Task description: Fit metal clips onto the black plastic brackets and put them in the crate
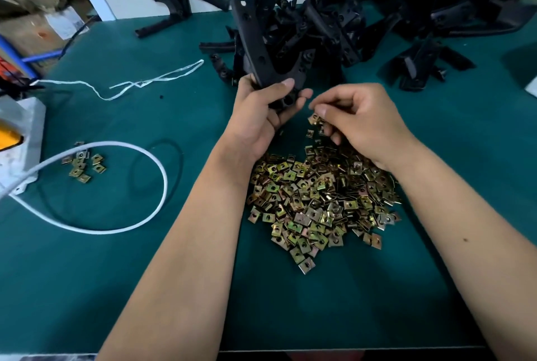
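Bracket (255,49) in left hand (261,116), clip (315,120) in right hand (360,119).

A green table (145,288) carries everything. A big heap of brass-coloured clips (316,200) lies at its middle, toward the near edge. A pile of black brackets (334,23) sprawls along the far edge into the far right corner. At the left edge sit a white box (21,139), a looping white cable (145,224), a few stray clips (82,164) and white string (139,84).
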Demonstrator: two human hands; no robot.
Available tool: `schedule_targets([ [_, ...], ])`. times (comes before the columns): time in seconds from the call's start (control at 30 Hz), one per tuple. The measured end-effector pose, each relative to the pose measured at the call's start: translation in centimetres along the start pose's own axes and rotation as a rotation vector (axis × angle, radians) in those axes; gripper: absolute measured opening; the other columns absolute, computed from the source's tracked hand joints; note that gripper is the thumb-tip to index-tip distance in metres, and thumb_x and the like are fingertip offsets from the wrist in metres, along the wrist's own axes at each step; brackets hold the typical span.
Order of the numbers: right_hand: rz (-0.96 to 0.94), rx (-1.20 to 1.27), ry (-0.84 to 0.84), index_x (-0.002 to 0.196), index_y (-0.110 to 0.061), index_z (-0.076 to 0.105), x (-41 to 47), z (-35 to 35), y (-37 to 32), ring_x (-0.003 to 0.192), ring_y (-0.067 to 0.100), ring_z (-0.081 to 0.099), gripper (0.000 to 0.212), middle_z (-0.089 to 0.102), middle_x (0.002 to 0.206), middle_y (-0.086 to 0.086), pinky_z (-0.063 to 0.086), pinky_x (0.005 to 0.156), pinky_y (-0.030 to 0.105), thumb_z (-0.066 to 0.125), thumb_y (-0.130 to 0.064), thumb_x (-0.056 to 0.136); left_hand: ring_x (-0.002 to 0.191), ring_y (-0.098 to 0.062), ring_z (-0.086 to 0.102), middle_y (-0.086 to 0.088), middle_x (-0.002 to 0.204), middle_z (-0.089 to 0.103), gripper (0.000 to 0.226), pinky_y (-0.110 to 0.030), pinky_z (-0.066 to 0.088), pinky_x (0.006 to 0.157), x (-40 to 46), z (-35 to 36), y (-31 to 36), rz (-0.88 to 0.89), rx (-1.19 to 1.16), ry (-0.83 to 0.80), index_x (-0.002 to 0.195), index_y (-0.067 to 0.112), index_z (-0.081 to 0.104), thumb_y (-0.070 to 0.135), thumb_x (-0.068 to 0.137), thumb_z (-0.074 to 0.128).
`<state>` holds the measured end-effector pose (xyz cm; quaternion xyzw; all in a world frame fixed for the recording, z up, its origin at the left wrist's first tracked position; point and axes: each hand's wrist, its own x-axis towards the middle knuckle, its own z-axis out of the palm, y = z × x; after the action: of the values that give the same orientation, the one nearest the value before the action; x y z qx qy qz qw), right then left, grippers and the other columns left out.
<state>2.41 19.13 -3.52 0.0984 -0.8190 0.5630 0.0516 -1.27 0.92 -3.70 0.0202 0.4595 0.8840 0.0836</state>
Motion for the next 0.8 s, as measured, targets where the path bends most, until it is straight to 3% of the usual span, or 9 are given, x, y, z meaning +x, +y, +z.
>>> schedule_targets([
  [0.1,0.034,0.307,0.062,0.098,-0.011,0.078,-0.01,0.18,0.24,0.07,0.019,0.07,0.013,0.074,0.079,0.008,0.055,0.059,0.024,0.071,-0.001,0.093,0.101,-0.033,0.074,-0.017,0.113,0.072,0.043,-0.037,0.06,0.08,-0.46,0.13,0.04,-0.033,0.002,-0.02,0.124,0.011,0.045,-0.007,0.091,0.065],
  [0.2,0.075,0.421,0.064,0.096,-0.011,0.078,0.04,0.05,0.36,0.072,0.017,0.071,0.014,0.073,0.075,0.004,0.055,0.062,0.021,0.075,0.001,0.089,0.099,-0.027,0.073,-0.012,0.108,0.075,0.045,-0.035,0.059,0.081,-0.53,0.09,0.21,-0.017,0.032,-0.015,0.127,0.011,0.048,-0.007,0.09,0.065],
  [0.37,0.061,0.459,0.081,0.094,-0.008,0.075,-0.02,0.3,0.19,0.065,0.018,0.07,0.011,0.074,0.077,0.009,0.05,0.052,0.02,0.079,-0.003,0.086,0.093,-0.025,0.075,-0.012,0.105,0.075,0.044,-0.032,0.059,0.079,-0.52,-0.01,0.34,-0.032,-0.025,-0.028,0.13,0.006,0.049,-0.008,0.091,0.064],
  [0.57,0.054,0.454,0.061,0.106,-0.01,0.075,-0.01,0.47,0.4,0.097,0.026,0.077,0.034,0.079,0.098,0.013,0.059,0.09,0.029,0.071,0.015,0.084,0.098,-0.028,0.075,-0.016,0.108,0.074,0.04,-0.031,0.06,0.081,-0.53,0.0,0.2,-0.07,-0.132,-0.108,0.129,0.006,0.046,-0.007,0.093,0.061],
  [0.67,0.02,0.401,0.073,0.108,-0.016,0.075,0.04,0.54,0.31,0.099,0.024,0.076,0.042,0.079,0.101,0.01,0.058,0.096,0.031,0.069,0.018,0.084,0.097,-0.028,0.075,-0.016,0.108,0.074,0.042,-0.031,0.06,0.079,-0.55,0.01,0.15,-0.073,-0.144,-0.107,0.13,0.005,0.047,-0.007,0.092,0.062],
  [0.8,-0.016,0.385,0.114,0.107,-0.011,0.075,0.05,0.74,0.4,0.095,0.026,0.078,0.035,0.079,0.1,0.01,0.061,0.091,0.034,0.07,0.017,0.085,0.096,-0.028,0.075,-0.016,0.108,0.074,0.041,-0.03,0.06,0.078,-0.52,-0.03,0.18,-0.072,-0.14,-0.09,0.13,0.004,0.047,-0.007,0.094,0.061],
])
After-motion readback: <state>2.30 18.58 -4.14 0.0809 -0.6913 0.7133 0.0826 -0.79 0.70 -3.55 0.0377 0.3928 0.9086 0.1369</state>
